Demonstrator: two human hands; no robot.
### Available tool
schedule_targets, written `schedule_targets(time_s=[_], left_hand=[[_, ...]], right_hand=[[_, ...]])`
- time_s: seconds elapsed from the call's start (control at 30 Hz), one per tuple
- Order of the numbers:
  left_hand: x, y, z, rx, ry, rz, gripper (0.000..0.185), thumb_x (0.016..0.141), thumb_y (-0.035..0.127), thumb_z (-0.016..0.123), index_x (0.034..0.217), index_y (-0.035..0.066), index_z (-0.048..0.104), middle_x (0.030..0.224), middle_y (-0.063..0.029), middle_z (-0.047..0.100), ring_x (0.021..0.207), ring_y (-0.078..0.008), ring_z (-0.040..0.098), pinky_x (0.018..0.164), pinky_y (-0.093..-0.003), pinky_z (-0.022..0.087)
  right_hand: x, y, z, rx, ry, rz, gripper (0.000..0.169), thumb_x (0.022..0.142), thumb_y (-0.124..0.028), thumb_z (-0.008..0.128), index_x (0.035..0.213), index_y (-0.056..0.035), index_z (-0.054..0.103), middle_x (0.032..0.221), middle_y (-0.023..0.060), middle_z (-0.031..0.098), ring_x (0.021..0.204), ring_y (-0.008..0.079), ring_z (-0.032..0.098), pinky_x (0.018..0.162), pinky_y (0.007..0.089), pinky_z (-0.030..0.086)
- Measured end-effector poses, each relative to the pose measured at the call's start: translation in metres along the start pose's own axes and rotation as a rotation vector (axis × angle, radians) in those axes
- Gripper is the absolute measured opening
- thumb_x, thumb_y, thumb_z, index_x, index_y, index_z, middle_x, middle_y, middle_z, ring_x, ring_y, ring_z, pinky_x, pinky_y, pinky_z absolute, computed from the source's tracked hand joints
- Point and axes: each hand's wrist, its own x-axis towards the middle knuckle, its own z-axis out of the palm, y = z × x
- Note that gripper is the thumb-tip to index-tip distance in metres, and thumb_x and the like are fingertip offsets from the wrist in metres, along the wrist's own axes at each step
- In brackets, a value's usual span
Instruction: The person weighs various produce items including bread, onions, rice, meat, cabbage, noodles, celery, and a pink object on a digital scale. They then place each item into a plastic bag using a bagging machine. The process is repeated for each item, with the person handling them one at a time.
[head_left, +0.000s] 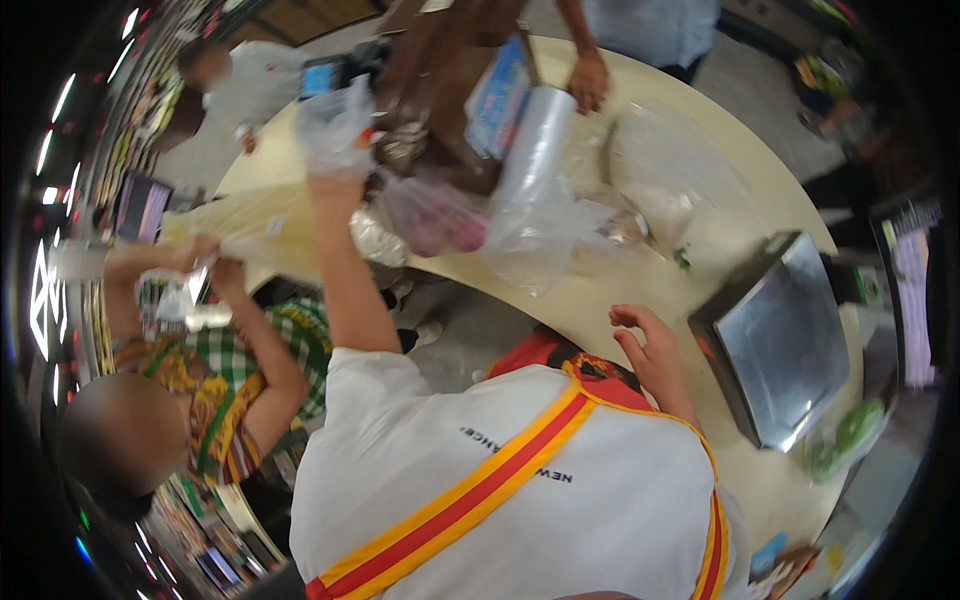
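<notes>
My left hand (335, 154) is stretched far forward and has a translucent plastic bag (337, 120) around it; the bag hides the fingers. My right hand (649, 345) is empty, its fingers bent and apart, near the table's inner edge. Between my hands lie a clear plastic bag roll (534, 157) and a bag of pink goods (439, 221). A large clear bag (660, 165) and a small bag of brownish goods (622, 225) rest on the cream table (742, 202). To the right of my right hand stands a scale with a metal plate (787, 345).
A person in a green checked garment (225, 352) has both hands at a yellowish bag (262, 225) on the left. Another person's hand (589, 79) rests by the roll's far end. A person in white (255, 82) stands back left. Bagged green vegetables (847, 442) lie beyond the scale, below a screen (911, 300).
</notes>
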Motion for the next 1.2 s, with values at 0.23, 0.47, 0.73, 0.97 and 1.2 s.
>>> schedule_targets(time_s=[0.23,0.47,0.73,0.97,1.2], left_hand=[[0.013,-0.012,0.005,-0.227,-0.055,-0.286,0.028,0.092,0.022,0.066,0.111,0.002,0.065,0.098,-0.0172,0.068,0.090,-0.0330,0.064,0.081,-0.0424,0.051],[0.027,0.000,0.001,-0.306,-0.061,-0.392,0.028,0.092,0.022,0.066,0.111,0.001,0.065,0.098,-0.0165,0.068,0.089,-0.0312,0.064,0.080,-0.0411,0.051],[0.029,0.099,-0.064,-0.532,0.153,-0.464,0.028,0.092,0.021,0.066,0.111,0.000,0.064,0.097,-0.0157,0.068,0.088,-0.0291,0.063,0.079,-0.0396,0.051],[0.093,0.201,-0.059,-0.782,0.163,-0.361,0.028,0.092,0.020,0.066,0.111,0.000,0.064,0.097,-0.0149,0.068,0.087,-0.0273,0.063,0.077,-0.0383,0.051],[0.152,0.300,0.012,-0.979,0.055,-0.301,0.027,0.093,0.019,0.067,0.111,-0.001,0.064,0.096,-0.0142,0.067,0.086,-0.0255,0.063,0.076,-0.0370,0.051]], right_hand=[[-0.001,-0.002,-0.005,-0.051,-0.023,-0.018,0.025,0.088,-0.014,0.068,0.110,-0.0025,0.061,0.104,0.0132,0.066,0.095,0.0282,0.065,0.084,0.0362,0.051],[-0.018,-0.003,-0.017,-0.043,-0.062,-0.051,0.025,0.089,-0.013,0.067,0.111,-0.0036,0.062,0.104,0.0125,0.066,0.097,0.0274,0.064,0.085,0.0363,0.050],[-0.066,0.015,-0.050,-0.008,0.061,0.012,0.027,0.091,-0.021,0.066,0.109,-0.0021,0.060,0.102,0.0150,0.065,0.094,0.0294,0.065,0.082,0.0374,0.051],[-0.119,0.032,-0.083,0.012,0.209,0.069,0.026,0.091,-0.013,0.065,0.115,-0.0019,0.061,0.107,0.0138,0.066,0.099,0.0273,0.065,0.086,0.0359,0.051],[-0.179,0.053,-0.109,0.011,0.416,0.103,0.027,0.091,-0.020,0.065,0.110,-0.0019,0.062,0.108,0.0161,0.065,0.100,0.0329,0.063,0.086,0.0383,0.049]])
